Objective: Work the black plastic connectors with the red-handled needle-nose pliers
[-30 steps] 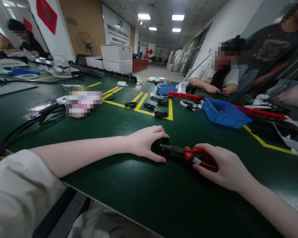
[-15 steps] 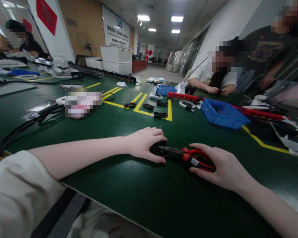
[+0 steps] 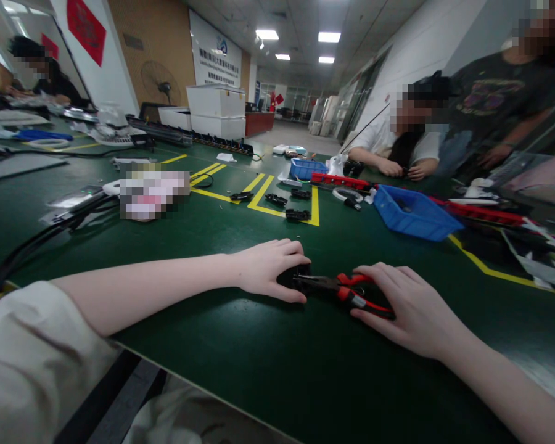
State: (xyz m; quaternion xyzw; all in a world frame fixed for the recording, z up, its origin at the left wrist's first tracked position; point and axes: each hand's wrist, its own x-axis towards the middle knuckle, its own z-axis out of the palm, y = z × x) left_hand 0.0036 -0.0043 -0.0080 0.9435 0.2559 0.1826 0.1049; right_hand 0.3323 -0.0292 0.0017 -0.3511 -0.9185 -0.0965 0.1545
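Observation:
My left hand [image 3: 275, 269] is closed around a small black part [image 3: 288, 279] on the green table, its fingers over the far side and the thumb on the near side. Most of that part is hidden by the hand. In my right hand [image 3: 409, 314] are long-nose pliers [image 3: 346, 293] with red and black handles. Thumb and fingers lie on either side of the handles. The pliers' jaws point left, and their tips meet the right end of the black part; whether they pinch anything is too small to tell.
Several similar black parts [image 3: 298, 214] lie beyond my hands, near yellow tape lines. To the right stands a blue bin [image 3: 416, 213], with a smaller blue basket [image 3: 308, 168] farther back. Cables [image 3: 60, 225] run along the left. A co-worker [image 3: 400, 148] sits across the table.
The pliers' handles have come slightly closer together as my right hand tightened. My left hand and the black part have hardly moved.

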